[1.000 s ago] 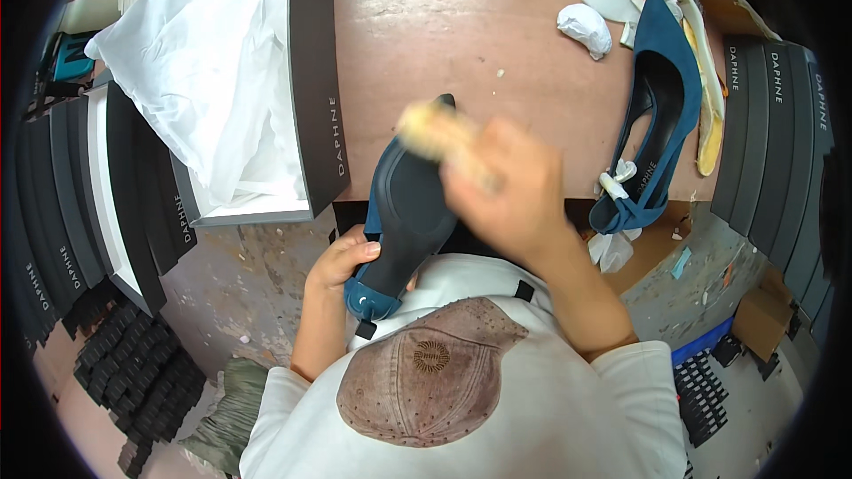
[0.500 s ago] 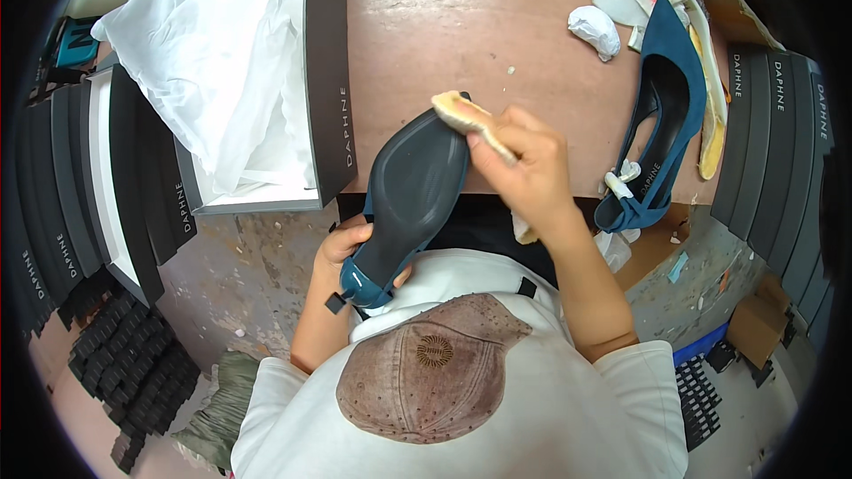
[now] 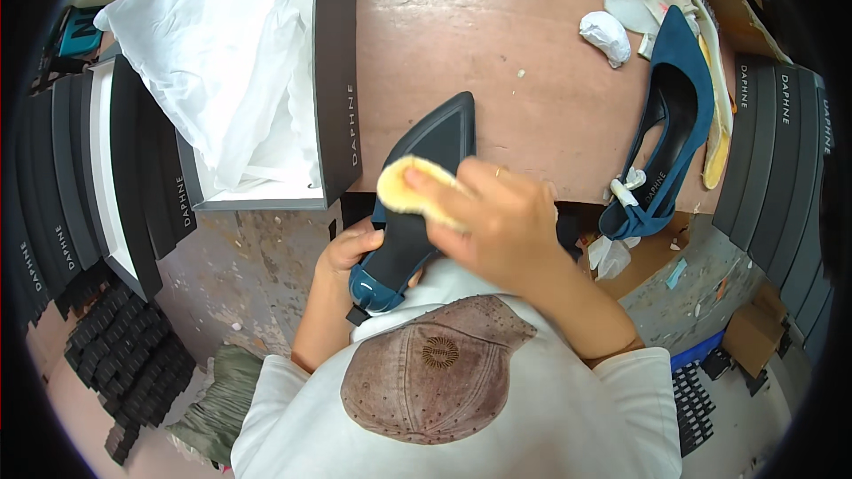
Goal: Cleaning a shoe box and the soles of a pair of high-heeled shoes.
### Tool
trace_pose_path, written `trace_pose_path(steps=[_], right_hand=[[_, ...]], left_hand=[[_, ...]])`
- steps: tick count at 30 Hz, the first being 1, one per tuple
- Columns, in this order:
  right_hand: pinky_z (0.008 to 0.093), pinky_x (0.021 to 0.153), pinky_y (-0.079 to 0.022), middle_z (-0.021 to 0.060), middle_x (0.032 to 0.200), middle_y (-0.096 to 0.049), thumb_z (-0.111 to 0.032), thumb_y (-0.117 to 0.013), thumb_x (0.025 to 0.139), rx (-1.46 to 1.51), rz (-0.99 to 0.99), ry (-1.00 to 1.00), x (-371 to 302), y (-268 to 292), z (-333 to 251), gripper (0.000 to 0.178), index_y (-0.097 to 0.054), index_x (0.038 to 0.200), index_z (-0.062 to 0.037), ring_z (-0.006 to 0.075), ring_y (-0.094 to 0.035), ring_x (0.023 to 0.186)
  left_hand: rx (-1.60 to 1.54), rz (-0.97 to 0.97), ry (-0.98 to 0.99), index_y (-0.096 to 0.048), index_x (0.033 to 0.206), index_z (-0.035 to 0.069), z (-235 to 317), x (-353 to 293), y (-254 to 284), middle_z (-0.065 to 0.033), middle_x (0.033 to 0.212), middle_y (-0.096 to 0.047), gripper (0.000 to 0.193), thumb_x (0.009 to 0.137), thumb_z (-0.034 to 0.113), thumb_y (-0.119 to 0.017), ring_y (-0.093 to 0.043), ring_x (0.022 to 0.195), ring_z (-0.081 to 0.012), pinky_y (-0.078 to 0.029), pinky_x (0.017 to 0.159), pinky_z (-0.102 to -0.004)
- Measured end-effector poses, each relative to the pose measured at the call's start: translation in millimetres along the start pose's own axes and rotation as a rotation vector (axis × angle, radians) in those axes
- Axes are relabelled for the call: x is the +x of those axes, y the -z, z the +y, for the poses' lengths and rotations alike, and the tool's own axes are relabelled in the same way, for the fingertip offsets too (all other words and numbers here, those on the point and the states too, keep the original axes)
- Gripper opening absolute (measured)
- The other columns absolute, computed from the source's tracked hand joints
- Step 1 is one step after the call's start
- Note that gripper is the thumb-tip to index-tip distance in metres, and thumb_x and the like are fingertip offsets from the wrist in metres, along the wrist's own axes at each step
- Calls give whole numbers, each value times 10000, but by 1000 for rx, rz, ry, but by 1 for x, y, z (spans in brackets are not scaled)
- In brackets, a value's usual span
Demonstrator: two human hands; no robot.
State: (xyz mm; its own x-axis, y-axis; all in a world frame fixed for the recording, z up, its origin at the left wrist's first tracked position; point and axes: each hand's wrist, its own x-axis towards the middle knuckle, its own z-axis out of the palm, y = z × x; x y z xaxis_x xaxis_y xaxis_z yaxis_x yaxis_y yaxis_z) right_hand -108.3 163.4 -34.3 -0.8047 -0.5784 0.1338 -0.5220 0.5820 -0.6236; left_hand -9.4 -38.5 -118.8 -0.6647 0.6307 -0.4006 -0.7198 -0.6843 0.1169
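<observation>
Sole up, a dark pointed shoe (image 3: 444, 131) with a shiny teal heel rests in front of my body, its toe pointing away over the table edge. My left hand (image 3: 349, 253) grips it near the heel end, thumb on the side. Pressed to the middle of the sole is a fluffy pale-yellow pad (image 3: 410, 184), pinched in my right hand (image 3: 501, 226). A matching teal slingback shoe (image 3: 682, 80) lies on the table at the right, with white wrapping around its strap.
An open shoebox (image 3: 337, 80) with white tissue paper (image 3: 209, 53) stands at the left. Crumpled paper (image 3: 606, 37) and scraps lie at the far right of the pink table (image 3: 515, 115). Stacked dark boxes (image 3: 770, 151) flank both sides.
My right hand has drawn the pad from the toe edge down to the middle of the sole. My left hand still holds the shoe by its heel end.
</observation>
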Motion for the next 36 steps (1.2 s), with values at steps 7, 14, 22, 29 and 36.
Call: trace_pose_path(steps=[7, 14, 22, 29, 36], right_hand=[[322, 451, -445, 42, 663, -522, -185, -665, 655, -35, 79, 10, -4, -7, -3, 428, -646, 1072, -91, 209, -527, 508], [333, 458, -431, 54, 638, -490, -143, -668, 660, -74, 214, -98, -10, 0, -7, 441, -635, 1094, -73, 218, -519, 502], [329, 482, -448, 80, 698, -550, -123, -654, 679, -21, 169, -232, -32, 6, -4, 479, -618, 1156, -92, 230, -566, 555], [335, 464, -440, 73, 659, -516, -96, -647, 668, -3, 259, -263, -48, 8, 2, 505, -607, 1172, -90, 224, -540, 517], [291, 509, -431, 72, 678, -578, -125, -635, 753, 206, 134, -471, -51, 52, 16, 325, -649, 1060, -18, 172, -561, 560]], left_hand=[[230, 94, 17, -537, 1086, -83, 4, -2, -9, -205, 900, -640, 460, 858, 312, -594, -656, 785, -278, -526, 712, -364], [391, 198, -25, -558, 1096, -45, 4, 1, -33, -155, 894, -661, 412, 882, 306, -590, -665, 780, -214, -541, 707, -319], [445, 272, -98, -510, 1124, -79, -4, 4, -33, -189, 915, -646, 463, 871, 299, -596, -662, 813, -259, -544, 737, -335], [486, 230, -107, -532, 1109, -49, -7, 9, -43, -152, 945, -645, 404, 901, 296, -559, -653, 843, -206, -533, 757, -302], [526, 235, -124, -515, 1122, -50, -10, 7, -50, -197, 929, -637, 488, 918, 393, -501, -639, 846, -238, -515, 737, -322]])
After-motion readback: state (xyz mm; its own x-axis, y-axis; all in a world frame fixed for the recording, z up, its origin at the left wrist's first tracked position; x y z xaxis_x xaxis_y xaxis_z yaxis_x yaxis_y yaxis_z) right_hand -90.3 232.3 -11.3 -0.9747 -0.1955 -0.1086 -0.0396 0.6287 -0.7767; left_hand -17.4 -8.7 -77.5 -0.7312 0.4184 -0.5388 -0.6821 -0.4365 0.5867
